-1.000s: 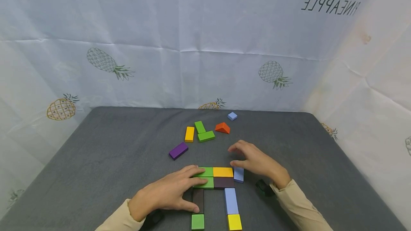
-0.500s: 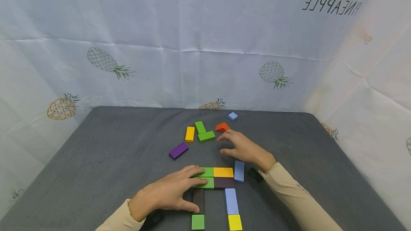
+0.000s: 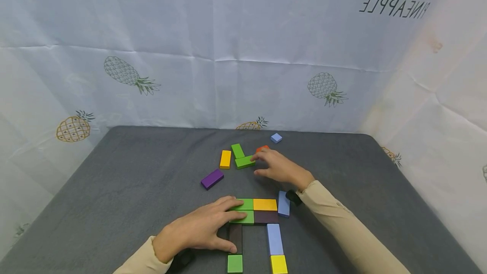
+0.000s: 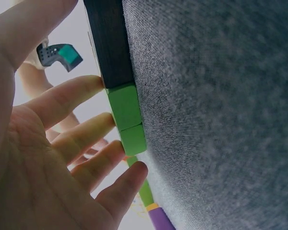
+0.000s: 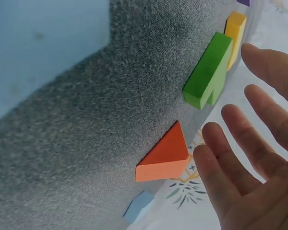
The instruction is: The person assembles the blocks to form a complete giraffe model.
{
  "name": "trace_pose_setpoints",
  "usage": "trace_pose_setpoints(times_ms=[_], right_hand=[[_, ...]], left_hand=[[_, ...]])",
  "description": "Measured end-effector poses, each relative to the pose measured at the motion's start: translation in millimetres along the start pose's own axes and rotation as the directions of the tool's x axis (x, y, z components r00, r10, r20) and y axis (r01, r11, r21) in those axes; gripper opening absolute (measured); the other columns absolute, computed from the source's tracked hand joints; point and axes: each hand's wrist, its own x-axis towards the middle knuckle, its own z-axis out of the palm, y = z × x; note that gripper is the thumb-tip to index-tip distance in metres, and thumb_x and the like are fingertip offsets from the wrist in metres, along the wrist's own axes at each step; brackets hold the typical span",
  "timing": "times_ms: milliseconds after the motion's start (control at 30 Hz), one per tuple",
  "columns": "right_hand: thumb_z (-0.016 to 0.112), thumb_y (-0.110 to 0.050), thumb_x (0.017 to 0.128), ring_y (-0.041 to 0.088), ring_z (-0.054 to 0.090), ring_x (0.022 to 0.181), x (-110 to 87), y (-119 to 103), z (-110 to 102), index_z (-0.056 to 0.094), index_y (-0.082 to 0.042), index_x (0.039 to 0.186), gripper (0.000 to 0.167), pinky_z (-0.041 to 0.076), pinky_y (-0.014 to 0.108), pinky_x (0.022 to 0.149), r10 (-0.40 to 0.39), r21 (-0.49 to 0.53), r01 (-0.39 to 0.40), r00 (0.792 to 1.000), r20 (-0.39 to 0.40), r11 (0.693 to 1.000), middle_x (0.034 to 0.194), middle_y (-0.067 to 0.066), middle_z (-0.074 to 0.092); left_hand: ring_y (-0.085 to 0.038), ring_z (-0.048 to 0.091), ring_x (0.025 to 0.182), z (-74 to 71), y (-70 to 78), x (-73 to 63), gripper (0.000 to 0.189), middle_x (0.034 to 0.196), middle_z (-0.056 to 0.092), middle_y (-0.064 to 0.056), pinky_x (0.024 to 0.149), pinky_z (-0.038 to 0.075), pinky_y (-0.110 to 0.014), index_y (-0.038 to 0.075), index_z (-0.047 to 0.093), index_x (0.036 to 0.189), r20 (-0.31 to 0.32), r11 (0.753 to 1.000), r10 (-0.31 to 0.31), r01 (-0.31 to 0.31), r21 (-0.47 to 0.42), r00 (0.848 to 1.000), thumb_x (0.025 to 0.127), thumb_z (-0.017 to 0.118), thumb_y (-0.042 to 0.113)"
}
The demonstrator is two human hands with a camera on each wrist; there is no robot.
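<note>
My left hand [image 3: 201, 227] rests with extended fingers on two stacked-looking rows of flat blocks, its fingertips on two green blocks [image 4: 125, 108] and its thumb at a dark block [image 3: 236, 238]. Yellow [image 3: 265, 204] and dark purple [image 3: 265, 217] blocks adjoin the green ones. Farther up, my right hand [image 3: 279, 167] hovers, fingers loosely bent and holding nothing. Its fingertips overlap a loose green block [image 3: 244, 162] in the head view; the right wrist view shows them apart from that block [image 5: 206, 72]. An orange triangular block [image 5: 168, 153] lies close by, partly hidden by the hand in the head view.
Loose purple [image 3: 212, 179], yellow [image 3: 225, 159], green [image 3: 237, 151] and small light-blue [image 3: 276, 138] blocks lie farther back. A light-blue block [image 3: 283, 203] stands at the layout's right end. Below are another light-blue block [image 3: 274, 239], a yellow block [image 3: 279, 264] and a green block [image 3: 235, 264].
My right hand has moved away from the light-blue block at the layout's right end, up and leftward to the loose green block. The left hand has stayed in place.
</note>
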Motion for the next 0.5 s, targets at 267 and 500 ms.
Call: trace_pose_setpoints(times_ms=[267,500], right_hand=[[0.071,-0.021,0.092,0.027,0.057,0.119,16.7,-2,6,0.063,-0.007,0.130,0.041,0.048,0.045,0.103,0.019,-0.014,-0.019,1.000,0.014,1.000,0.132,0.011,0.059],[0.071,-0.020,0.092,0.025,0.058,0.119,29.2,-6,10,0.062,-0.006,0.131,0.042,0.049,0.042,0.102,0.020,-0.022,-0.019,0.999,0.033,1.000,0.132,0.012,0.057]], left_hand=[[-0.018,0.035,0.144,0.0,-1.2,0.4,0.070,0.157,0.037,0.004,0.111,0.043,-0.043,0.027,0.053,0.144,0.011,1.000,-0.003,0.004,-0.005,1.000,0.084,0.071,0.058],[-0.020,0.036,0.144,2.4,-2.1,0.3,0.069,0.157,0.038,0.002,0.110,0.044,-0.044,0.026,0.054,0.143,-0.003,1.000,0.018,-0.018,0.015,1.000,0.085,0.071,0.057]])
